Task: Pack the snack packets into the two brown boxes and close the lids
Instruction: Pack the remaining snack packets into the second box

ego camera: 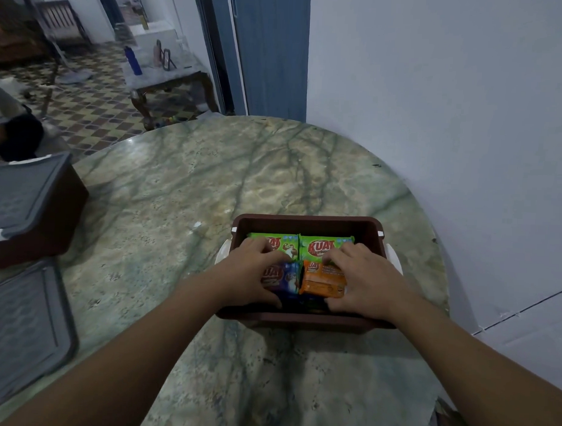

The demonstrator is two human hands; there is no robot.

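Note:
An open brown box stands on the marble table in front of me, with white latches on its sides. Inside lie two green snack packets at the back, a blue packet at front left and an orange packet at front right. My left hand grips the blue packet with its fingers curled over it. The orange packet sits under my right hand, thumb at its near edge. A second brown box with a grey lid on it stands at the far left.
A loose grey lid lies flat on the table at the near left. The round marble table ends near a white wall on the right. A person sits beyond the left edge. A low side table with a blue bottle stands further back.

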